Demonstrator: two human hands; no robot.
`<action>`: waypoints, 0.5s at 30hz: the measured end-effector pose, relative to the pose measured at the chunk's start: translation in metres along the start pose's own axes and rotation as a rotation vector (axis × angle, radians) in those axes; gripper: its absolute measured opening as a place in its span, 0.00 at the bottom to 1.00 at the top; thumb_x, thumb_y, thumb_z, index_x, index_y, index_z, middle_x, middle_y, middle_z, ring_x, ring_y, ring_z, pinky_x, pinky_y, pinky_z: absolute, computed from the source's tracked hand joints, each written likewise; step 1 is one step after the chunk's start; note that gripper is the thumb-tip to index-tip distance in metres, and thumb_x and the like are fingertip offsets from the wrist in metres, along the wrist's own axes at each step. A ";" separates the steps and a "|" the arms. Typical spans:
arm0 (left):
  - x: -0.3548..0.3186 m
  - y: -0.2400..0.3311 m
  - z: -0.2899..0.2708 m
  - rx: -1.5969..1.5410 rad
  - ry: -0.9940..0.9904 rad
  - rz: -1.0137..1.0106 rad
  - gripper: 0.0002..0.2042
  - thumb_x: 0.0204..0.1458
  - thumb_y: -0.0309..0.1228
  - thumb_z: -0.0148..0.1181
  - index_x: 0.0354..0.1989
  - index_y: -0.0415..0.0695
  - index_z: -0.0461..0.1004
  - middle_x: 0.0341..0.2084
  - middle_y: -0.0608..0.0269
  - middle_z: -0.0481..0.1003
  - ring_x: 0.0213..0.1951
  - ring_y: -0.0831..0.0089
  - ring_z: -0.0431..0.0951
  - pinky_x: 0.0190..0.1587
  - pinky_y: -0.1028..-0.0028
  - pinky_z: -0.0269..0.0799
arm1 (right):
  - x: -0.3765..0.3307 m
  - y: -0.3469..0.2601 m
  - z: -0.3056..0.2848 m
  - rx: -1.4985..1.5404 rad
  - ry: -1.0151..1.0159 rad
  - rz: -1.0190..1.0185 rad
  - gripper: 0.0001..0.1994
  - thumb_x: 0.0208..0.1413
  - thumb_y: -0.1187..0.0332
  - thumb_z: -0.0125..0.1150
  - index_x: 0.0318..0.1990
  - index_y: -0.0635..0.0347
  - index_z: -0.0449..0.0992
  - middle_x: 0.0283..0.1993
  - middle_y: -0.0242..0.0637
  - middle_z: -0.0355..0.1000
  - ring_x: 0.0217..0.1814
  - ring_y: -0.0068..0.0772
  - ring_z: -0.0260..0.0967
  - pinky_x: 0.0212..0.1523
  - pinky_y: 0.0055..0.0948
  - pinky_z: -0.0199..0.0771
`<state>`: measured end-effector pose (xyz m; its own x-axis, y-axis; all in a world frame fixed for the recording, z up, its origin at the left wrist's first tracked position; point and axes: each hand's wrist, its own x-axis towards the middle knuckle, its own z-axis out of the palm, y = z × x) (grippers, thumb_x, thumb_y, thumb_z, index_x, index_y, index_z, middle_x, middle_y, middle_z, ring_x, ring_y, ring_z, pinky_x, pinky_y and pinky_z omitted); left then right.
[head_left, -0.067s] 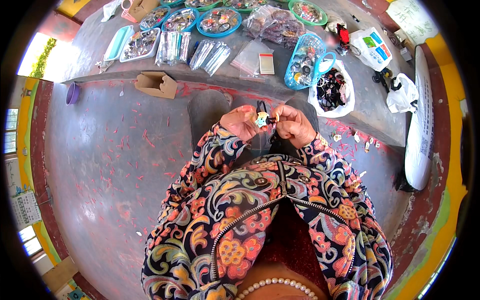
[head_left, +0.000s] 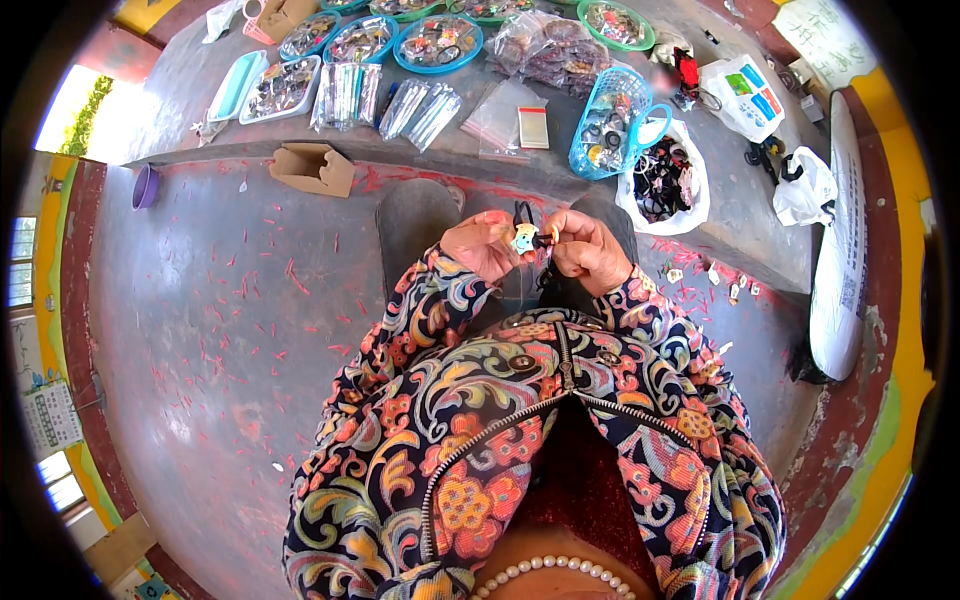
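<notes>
**Both hands pinched on a tiny hair tie charm, middle of the frame**

Biggest thing in view is the grey concrete floor [head_left: 200, 330], filling the left and centre, littered with little red scraps. Across the top runs a raised ledge [head_left: 560, 150] loaded with stuff: round blue trays [head_left: 436, 42] of small bits at top centre, clear plastic sleeves [head_left: 420, 108] just below them, a blue mesh basket [head_left: 610, 120] upper right, and a white bag [head_left: 662, 185] of dark loops right beside it. A small cardboard box [head_left: 312, 168] sits on the floor upper left of centre.

Then the small stuff, dead centre: left hand [head_left: 480, 245] and right hand [head_left: 588, 250] are both closed, fingertips pinching a little hair tie [head_left: 526, 232] between them, a black elastic loop with a pale blue charm. It's held up just above the patterned jacket sleeves.
</notes>
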<state>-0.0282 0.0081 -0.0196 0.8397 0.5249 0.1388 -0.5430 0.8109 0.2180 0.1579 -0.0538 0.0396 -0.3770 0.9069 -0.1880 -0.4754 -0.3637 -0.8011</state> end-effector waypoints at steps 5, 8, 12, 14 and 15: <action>0.002 0.000 0.003 0.034 -0.046 -0.017 0.06 0.49 0.27 0.51 0.28 0.36 0.70 0.30 0.52 0.72 0.41 0.60 0.72 0.46 0.64 0.68 | 0.000 0.002 -0.009 -0.044 0.011 0.019 0.06 0.46 0.77 0.53 0.32 0.57 0.67 0.23 0.23 0.64 0.15 0.09 0.45 0.15 0.14 0.40; 0.002 -0.001 0.002 0.025 -0.077 -0.009 0.07 0.49 0.27 0.50 0.28 0.35 0.70 0.28 0.54 0.72 0.39 0.62 0.72 0.46 0.66 0.68 | 0.000 -0.002 -0.011 -0.138 0.050 0.021 0.04 0.47 0.74 0.54 0.32 0.57 0.68 0.22 0.22 0.65 0.16 0.09 0.48 0.15 0.14 0.42; 0.002 0.001 0.002 0.057 -0.088 -0.020 0.07 0.50 0.26 0.49 0.29 0.35 0.70 0.28 0.55 0.72 0.36 0.63 0.72 0.45 0.67 0.67 | -0.001 -0.007 -0.007 -0.342 0.118 -0.047 0.05 0.49 0.72 0.55 0.34 0.60 0.70 0.24 0.24 0.67 0.21 0.10 0.57 0.19 0.12 0.53; 0.002 0.001 0.003 0.054 -0.094 -0.022 0.07 0.51 0.26 0.48 0.29 0.35 0.70 0.30 0.54 0.72 0.38 0.62 0.71 0.45 0.66 0.67 | -0.003 -0.010 -0.004 -0.416 0.127 -0.081 0.06 0.50 0.71 0.55 0.34 0.62 0.71 0.25 0.26 0.68 0.24 0.11 0.60 0.23 0.12 0.58; 0.002 0.001 0.004 0.053 -0.097 -0.022 0.07 0.51 0.26 0.47 0.29 0.35 0.70 0.30 0.54 0.72 0.39 0.62 0.71 0.46 0.66 0.67 | -0.004 -0.013 -0.004 -0.440 0.117 -0.083 0.06 0.50 0.70 0.55 0.34 0.62 0.71 0.26 0.26 0.69 0.26 0.11 0.61 0.25 0.12 0.59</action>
<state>-0.0270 0.0087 -0.0158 0.8494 0.4772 0.2254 -0.5253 0.8060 0.2729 0.1692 -0.0518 0.0485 -0.2473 0.9564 -0.1554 -0.1081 -0.1866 -0.9765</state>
